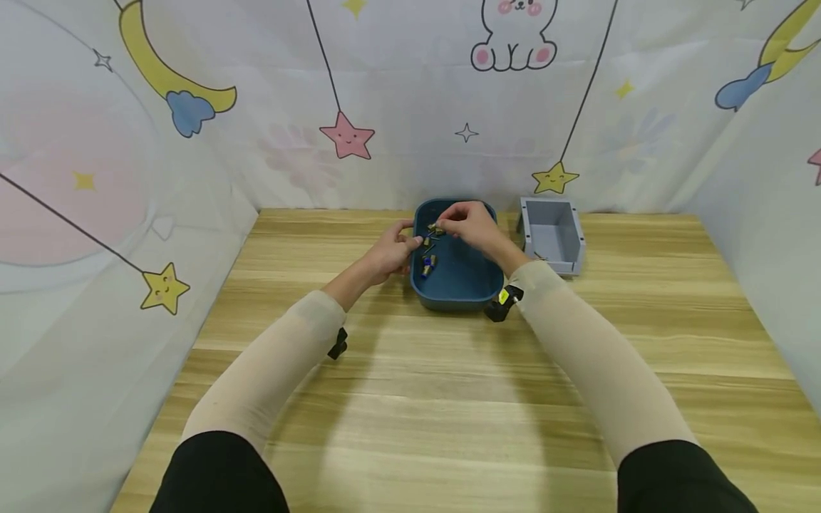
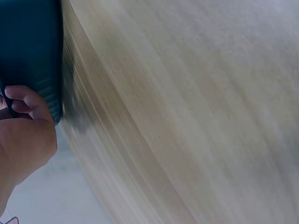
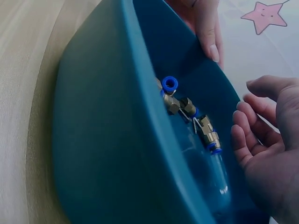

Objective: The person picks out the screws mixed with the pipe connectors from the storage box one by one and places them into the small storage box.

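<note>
A dark blue plastic tub [image 1: 467, 274] stands at the back middle of the table, holding several brass push-in fittings with blue collars [image 3: 207, 133] and a few small screws [image 3: 195, 126] among them. My left hand [image 1: 387, 256] grips the tub's left rim, thumb over the edge and fingers against the outside wall. Over the tub hovers my right hand [image 1: 476, 226], its fingers loosely bent above the fittings. In the right wrist view its thumb and index finger stand apart, with nothing visible between them.
Right of the tub sits a grey open-front bin [image 1: 555, 239] with a few small screws [image 1: 541, 258] near its front. A white printed curtain [image 1: 417, 164] hangs behind the wooden table [image 1: 436, 399]. Dark wrist cameras [image 1: 503, 304] are strapped below both wrists.
</note>
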{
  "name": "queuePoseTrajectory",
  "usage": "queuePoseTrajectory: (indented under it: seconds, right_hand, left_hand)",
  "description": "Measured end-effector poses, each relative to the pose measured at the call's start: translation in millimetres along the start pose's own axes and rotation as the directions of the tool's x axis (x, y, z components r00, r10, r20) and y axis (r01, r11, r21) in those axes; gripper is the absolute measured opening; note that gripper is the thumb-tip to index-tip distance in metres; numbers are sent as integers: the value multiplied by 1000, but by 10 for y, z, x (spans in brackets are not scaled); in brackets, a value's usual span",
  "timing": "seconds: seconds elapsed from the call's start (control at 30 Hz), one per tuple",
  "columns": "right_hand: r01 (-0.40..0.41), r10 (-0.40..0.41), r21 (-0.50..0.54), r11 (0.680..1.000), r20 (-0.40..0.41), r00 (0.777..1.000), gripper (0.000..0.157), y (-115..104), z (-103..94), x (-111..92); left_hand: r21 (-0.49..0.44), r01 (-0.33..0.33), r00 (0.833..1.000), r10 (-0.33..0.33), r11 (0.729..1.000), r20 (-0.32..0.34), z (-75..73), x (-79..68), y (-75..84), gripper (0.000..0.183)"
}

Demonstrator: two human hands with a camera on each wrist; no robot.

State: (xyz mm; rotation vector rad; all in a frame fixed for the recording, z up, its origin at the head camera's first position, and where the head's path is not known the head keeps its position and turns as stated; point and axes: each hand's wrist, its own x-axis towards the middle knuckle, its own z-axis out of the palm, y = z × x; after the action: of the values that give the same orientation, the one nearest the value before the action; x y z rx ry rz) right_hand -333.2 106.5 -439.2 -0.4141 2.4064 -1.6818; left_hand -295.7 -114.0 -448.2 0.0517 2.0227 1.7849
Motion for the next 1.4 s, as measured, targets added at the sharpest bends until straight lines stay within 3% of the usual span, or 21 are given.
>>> queuePoseTrajectory:
  seconds: [0.97, 1.1, 1.4]
  right_hand:
    - [-93, 93, -58, 994, -1, 996, 21, 103, 158, 81]
    - [-109, 110, -126, 986, 4, 994, 19, 125, 169, 89]
    - [-58, 72, -282, 958, 39, 997, 18, 143, 187, 116]
  left_hand:
    - [-20, 14, 1000, -14, 1000, 5, 8, -20, 4, 53]
    - [-24, 9, 1000, -9, 1000, 12, 14, -17, 1, 54]
    - [-24, -1, 1000, 1, 1000, 12, 0, -9, -16, 55]
